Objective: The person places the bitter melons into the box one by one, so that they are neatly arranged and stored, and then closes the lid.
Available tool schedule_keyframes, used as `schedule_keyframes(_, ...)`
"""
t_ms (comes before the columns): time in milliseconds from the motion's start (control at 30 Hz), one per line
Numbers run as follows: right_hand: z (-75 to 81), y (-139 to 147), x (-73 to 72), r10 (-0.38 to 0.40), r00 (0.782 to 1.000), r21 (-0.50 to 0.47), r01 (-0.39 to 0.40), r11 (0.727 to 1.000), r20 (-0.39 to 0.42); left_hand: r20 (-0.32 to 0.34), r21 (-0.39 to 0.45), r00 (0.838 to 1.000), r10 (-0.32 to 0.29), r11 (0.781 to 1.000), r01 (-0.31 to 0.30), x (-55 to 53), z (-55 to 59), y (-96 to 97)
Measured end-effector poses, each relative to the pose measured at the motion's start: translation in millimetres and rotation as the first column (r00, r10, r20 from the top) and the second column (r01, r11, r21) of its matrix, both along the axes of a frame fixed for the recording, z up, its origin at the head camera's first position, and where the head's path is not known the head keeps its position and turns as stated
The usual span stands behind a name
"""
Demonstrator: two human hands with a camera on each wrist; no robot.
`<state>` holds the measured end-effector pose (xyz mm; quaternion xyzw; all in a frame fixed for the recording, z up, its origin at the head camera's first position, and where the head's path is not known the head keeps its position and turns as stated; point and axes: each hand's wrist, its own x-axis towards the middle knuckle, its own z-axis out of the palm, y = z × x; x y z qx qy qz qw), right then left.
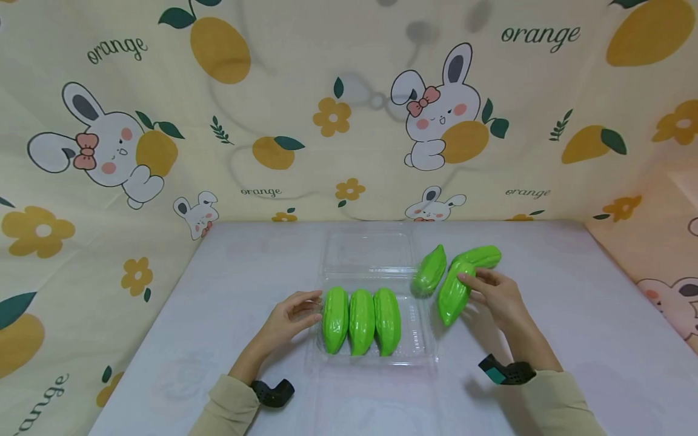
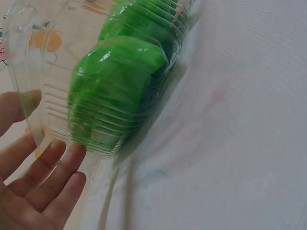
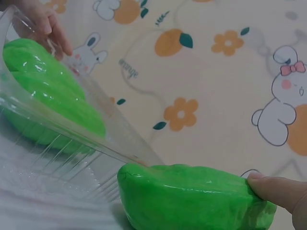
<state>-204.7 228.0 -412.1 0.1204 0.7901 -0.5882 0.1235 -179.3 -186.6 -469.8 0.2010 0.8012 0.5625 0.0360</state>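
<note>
A clear plastic clamshell box (image 1: 420,339) lies with its lid folded back. Three glossy green ridged fruit-like pieces (image 1: 362,322) stand side by side in its left part; two show through the wall in the left wrist view. My left hand (image 1: 294,313) is at the box's left side, its fingers loosely extended with fingertips (image 2: 76,152) right at the clear wall. My right hand (image 1: 498,297) pinches another green ridged piece (image 1: 454,298) by its upper end, just right of the box. In the right wrist view the thumb (image 3: 273,188) presses on this piece (image 3: 192,196).
Two more green pieces lie behind the held one: one (image 1: 431,271) by the box's right rear corner, another (image 1: 484,256) farther right. The open lid (image 1: 368,251) extends toward the back. A printed rabbit-and-orange cloth (image 1: 294,72) hangs behind the pale table (image 1: 245,260).
</note>
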Motion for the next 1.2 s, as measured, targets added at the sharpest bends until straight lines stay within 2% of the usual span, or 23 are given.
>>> schedule_keyframes(333,8.7,-3,1.9,0.023,0.999,-0.012,-0.024,1.0,-0.037,0.003,-0.007,1.0,0.0,1.0,0.0,-0.7,0.9,-0.3)
schedule_keyframes(667,12.4,-6,6.5,0.062,0.994,-0.008,-0.063,0.998,-0.086,-0.04,-0.013,0.999,-0.008,1.0,0.007,-1.1,-1.7,-0.5)
schedule_keyframes(1000,18.4,-16,10.0,0.103,0.987,-0.005,-0.104,0.995,-0.126,0.014,-0.011,1.0,0.002,1.0,-0.002,0.7,3.2,-0.3)
schedule_keyframes(1200,16.8,-22,10.1,0.11,0.987,0.011,-0.109,0.994,-0.117,0.003,-0.016,1.0,-0.004,1.0,0.004,0.9,1.6,-0.6)
